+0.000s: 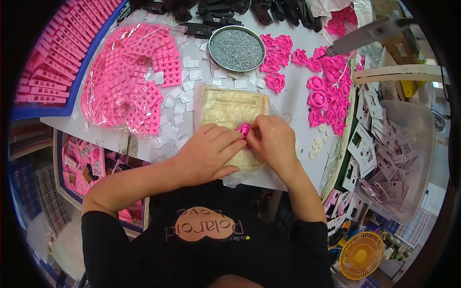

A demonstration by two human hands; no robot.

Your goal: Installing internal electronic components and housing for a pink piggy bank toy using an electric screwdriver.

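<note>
Both my hands meet over a yellowish block wrapped in clear plastic (223, 103) on the white table. Between their fingertips is a small pink plastic part (243, 128), with a ring-like shape partly hidden by the fingers. My left hand (209, 151) presses its fingers against the part's left side, thumb held apart below. From the right, my right hand (276, 141) pinches the part with thumb and curled fingers. Whether a smaller piece is also in that pinch I cannot tell. More pink ring-shaped parts (319, 99) lie in a heap to the right.
A round metal bowl of small screws (236, 49) stands beyond the block. Left of it lie small white squares (175, 108) and a clear bag of pink keypad-like pieces (127, 81). An electric screwdriver (362, 37) hangs at upper right. Black parts (216, 19) line the far edge.
</note>
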